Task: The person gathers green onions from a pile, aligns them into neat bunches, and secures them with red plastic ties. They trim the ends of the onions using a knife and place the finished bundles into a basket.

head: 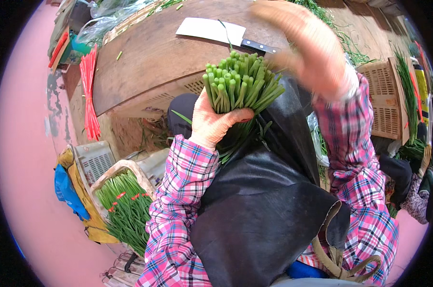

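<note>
My left hand (pixel 216 122), in a pale orange knit glove, grips a thick bundle of green stalks (pixel 238 82), their cut ends turned up. The long leaves hang below the fist over my black apron. My right hand (pixel 299 46), gloved too and blurred, is raised to the right of the bundle; whether it holds anything cannot be told. Beyond the bundle a cleaver (pixel 211 31) with a black handle lies flat on the wooden board (pixel 141 68), one thin leaf across its blade. A bunch of red ties (pixel 89 97) rests at the board's left edge.
At the lower left a plastic crate (pixel 144 175) holds bundled greens (pixel 126 211) with red ties. Another crate (pixel 383 100) stands at the right beside more long greens (pixel 405 93). A co-worker's gloved hand (pixel 425 158) shows at the far right. Plastic bags (pixel 112 21) lie at the upper left.
</note>
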A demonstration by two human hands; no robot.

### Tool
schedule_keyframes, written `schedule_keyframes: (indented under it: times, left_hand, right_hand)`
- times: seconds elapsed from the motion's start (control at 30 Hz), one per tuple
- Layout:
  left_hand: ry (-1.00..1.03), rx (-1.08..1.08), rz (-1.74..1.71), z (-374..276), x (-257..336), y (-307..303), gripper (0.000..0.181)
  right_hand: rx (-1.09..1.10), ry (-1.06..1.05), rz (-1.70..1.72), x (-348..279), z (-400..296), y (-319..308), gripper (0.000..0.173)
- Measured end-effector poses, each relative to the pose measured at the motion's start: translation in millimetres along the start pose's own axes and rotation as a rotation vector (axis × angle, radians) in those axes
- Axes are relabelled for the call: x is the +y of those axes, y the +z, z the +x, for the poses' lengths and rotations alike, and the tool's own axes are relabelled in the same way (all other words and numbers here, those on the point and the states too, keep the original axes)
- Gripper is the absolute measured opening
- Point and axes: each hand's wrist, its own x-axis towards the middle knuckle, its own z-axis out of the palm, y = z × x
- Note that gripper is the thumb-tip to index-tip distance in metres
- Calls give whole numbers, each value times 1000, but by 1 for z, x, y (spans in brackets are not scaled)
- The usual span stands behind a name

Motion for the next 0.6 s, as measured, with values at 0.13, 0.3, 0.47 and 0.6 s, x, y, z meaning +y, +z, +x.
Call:
schedule_keyframes:
  times: [0.13, 0.3, 0.47, 0.6]
  left_hand:
    - [163, 82, 454, 3, -2, -7, 65]
    - [51, -25, -3, -15, 8, -10, 64]
    - [-7, 45, -194, -16, 2, -20, 74]
    - [12, 76, -187, -19, -2, -22, 78]
  right_hand:
    - [-399, -342, 146, -15, 6, 30, 55]
    - [-533, 463, -247, 80, -19, 8, 15]
    - [-251, 715, 923, 35, -60, 12, 35]
    - [-205, 610, 1102, -8, -75, 37, 45]
